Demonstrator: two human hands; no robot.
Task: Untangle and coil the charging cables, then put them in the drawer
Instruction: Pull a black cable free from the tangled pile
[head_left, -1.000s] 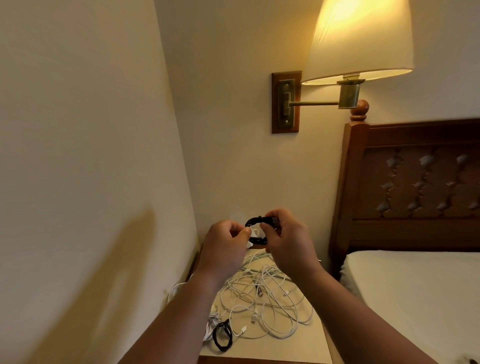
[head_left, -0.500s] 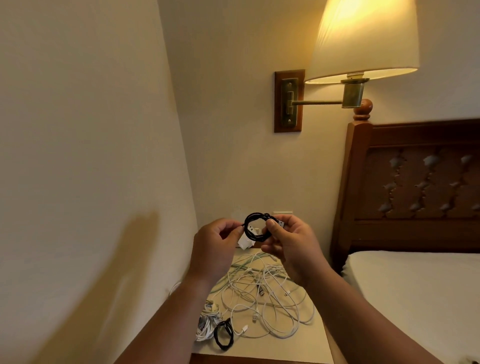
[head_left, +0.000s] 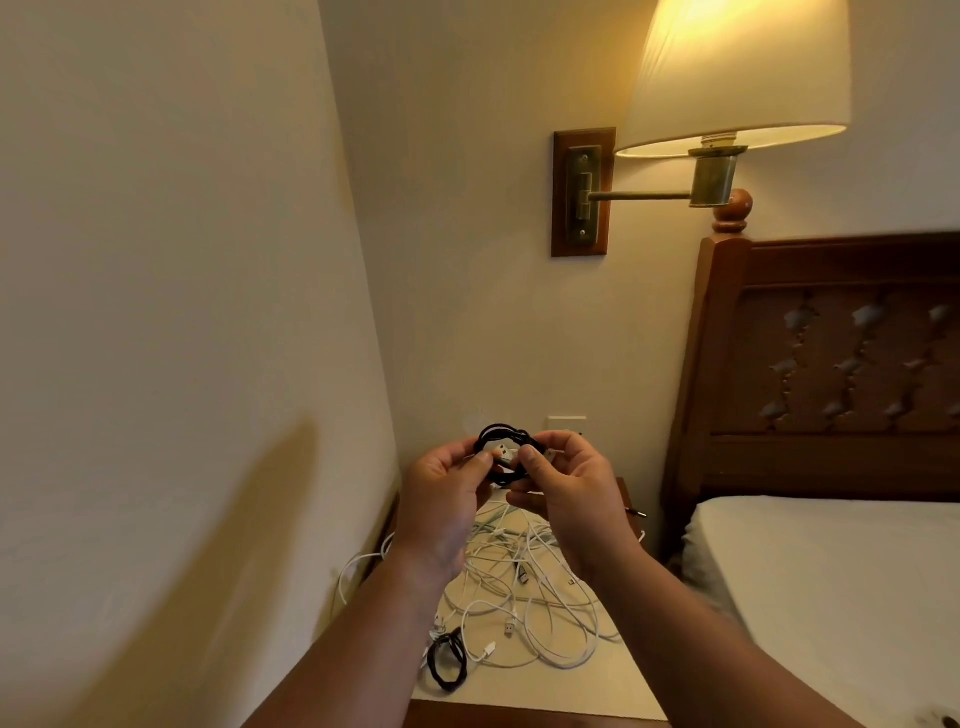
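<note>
A small black cable coil (head_left: 503, 435) is held up in front of the wall, above the nightstand. My left hand (head_left: 445, 501) pinches its left side near a silver plug, and my right hand (head_left: 570, 486) grips its right side with thumb and fingers. Below them a tangle of white charging cables (head_left: 524, 592) lies spread over the nightstand top (head_left: 613, 686). A second black coiled cable (head_left: 447, 659) rests at the front left of the nightstand. No drawer is visible.
A wall runs close along the left. A bed (head_left: 831, 587) with a dark wooden headboard (head_left: 831, 364) stands at the right. A lit wall lamp (head_left: 727, 78) on a brass arm hangs above. A wall socket (head_left: 566, 423) sits behind the hands.
Both hands have stayed on the black coil and shifted slightly; the left thumb has moved onto the plug end at the coil's centre. The view has tilted a little.
</note>
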